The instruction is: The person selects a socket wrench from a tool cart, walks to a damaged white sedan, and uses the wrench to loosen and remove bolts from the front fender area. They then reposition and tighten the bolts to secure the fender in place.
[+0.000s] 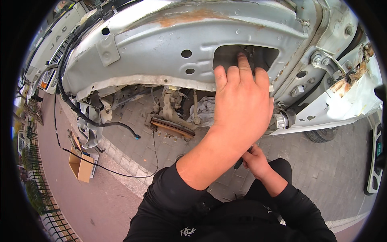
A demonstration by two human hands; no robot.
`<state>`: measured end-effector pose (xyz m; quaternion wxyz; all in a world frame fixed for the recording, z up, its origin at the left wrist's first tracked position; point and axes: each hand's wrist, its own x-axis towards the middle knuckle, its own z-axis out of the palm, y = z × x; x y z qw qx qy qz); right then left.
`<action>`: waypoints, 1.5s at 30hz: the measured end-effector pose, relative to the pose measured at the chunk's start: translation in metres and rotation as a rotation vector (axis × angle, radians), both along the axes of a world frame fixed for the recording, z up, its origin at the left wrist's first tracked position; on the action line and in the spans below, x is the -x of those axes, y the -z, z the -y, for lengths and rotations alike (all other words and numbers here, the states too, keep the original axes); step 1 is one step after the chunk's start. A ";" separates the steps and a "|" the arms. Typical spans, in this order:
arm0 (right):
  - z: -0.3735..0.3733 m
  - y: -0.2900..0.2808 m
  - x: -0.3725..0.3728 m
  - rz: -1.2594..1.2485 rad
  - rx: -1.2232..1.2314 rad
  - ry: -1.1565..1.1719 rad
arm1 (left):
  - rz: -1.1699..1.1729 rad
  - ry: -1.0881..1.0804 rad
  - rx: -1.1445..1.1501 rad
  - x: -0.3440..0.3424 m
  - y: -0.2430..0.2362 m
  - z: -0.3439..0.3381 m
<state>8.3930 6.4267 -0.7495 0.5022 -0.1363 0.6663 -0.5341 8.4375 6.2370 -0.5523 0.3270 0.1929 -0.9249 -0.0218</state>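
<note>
My left hand (244, 92) reaches up to the bare grey inner fender panel (137, 54) of a stripped vehicle. One finger stretches into the rectangular opening (264, 54) of that panel, while the others bend near its lower edge; nothing shows in the hand. Lower down, partly behind my left forearm, my right hand (257, 162) is closed around a dark-handled tool (238, 163). Most of the tool is hidden, so its kind cannot be told.
Below the panel hangs a rusty brake disc (171, 128) on its hub. A black wiring harness (74, 107) dangles at the left. On the pavement stands an open cardboard box (80, 165). The white door (334, 103) spreads to the right, above a tyre (320, 135).
</note>
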 end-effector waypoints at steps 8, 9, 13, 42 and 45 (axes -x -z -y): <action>-0.007 -0.002 0.005 0.011 0.012 0.052 | -0.094 -0.002 -0.015 0.010 0.000 -0.005; -0.008 -0.002 0.006 0.014 0.011 0.057 | -0.076 -0.006 -0.018 0.010 0.000 -0.005; -0.008 -0.002 0.016 -0.001 -0.013 0.100 | -0.088 -0.013 0.014 0.011 0.003 -0.005; 0.080 -0.001 0.062 0.345 0.462 0.886 | -0.186 0.001 0.126 0.006 0.024 0.009; 0.084 -0.002 0.063 0.230 0.490 0.796 | -0.156 0.035 0.100 0.005 0.025 0.009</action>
